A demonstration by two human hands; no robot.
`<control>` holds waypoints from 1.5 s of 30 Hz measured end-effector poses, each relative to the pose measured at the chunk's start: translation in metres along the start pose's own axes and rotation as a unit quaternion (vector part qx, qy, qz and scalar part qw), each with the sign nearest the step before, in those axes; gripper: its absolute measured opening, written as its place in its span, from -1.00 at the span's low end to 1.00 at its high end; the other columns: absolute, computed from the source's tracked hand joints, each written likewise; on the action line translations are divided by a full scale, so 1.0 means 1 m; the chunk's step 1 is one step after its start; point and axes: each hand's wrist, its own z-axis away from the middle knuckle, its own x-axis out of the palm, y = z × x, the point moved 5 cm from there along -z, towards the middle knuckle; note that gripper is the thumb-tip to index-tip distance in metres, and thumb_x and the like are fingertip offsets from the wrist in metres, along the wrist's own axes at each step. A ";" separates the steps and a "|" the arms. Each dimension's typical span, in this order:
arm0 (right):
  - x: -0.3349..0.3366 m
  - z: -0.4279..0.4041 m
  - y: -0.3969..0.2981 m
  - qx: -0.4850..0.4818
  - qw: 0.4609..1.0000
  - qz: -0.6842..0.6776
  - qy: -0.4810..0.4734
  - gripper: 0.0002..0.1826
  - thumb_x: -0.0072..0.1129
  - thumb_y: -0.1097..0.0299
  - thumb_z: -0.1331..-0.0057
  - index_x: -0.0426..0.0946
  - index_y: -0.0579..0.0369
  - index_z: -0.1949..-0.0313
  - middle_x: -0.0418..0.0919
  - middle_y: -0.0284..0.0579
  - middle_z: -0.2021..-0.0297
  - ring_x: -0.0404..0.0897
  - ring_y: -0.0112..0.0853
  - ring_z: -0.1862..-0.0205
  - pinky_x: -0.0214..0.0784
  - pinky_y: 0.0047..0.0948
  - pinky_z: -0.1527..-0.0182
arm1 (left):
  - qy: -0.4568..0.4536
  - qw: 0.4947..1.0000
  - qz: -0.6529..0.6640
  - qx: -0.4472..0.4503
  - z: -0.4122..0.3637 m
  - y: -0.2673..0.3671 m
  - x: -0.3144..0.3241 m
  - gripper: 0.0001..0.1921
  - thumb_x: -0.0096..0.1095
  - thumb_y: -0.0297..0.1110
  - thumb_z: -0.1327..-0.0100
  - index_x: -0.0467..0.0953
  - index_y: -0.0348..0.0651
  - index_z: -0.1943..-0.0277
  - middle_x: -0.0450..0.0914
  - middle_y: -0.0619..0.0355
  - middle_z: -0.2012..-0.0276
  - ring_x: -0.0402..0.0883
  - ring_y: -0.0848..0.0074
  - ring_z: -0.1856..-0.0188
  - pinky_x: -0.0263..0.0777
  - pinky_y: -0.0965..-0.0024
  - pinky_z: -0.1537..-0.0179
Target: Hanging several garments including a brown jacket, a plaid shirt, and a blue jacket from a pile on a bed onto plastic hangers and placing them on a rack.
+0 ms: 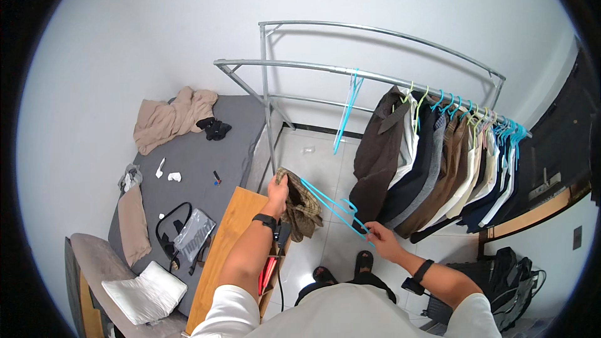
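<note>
My left hand (278,191) grips a brown plaid garment (303,206) by its upper edge, above the end of a wooden desk. My right hand (381,239) is closed on one end of a light-blue plastic hanger (331,206). The hanger's far end reaches to the garment's opening; whether it is inside the cloth I cannot tell. In front of me stands a metal clothes rack (300,64). Blue hangers (347,117) without clothes hang near its middle, and several jackets and shirts (436,169) hang along its right part.
A wooden desk (230,239) with open shelves stands at my left. Behind it is a grey bed (192,164) bearing a beige blanket (173,115), a white pillow (145,291), a plastic bag and straps. Black bags (507,281) lie on the floor at the right, near a dark door (554,145).
</note>
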 end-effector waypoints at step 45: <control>0.008 -0.130 -0.085 -0.097 0.974 0.153 0.134 -0.45 0.22 0.05 -0.41 0.52 0.27 0.60 0.46 -0.13 0.75 0.40 -0.40 0.68 0.22 -0.25 0.53 | -0.156 0.958 -0.131 0.203 0.158 0.046 0.080 -0.43 0.29 -0.40 -0.34 0.29 -0.30 -0.36 0.62 -0.03 -0.04 0.60 0.42 -0.05 0.44 0.35 -0.12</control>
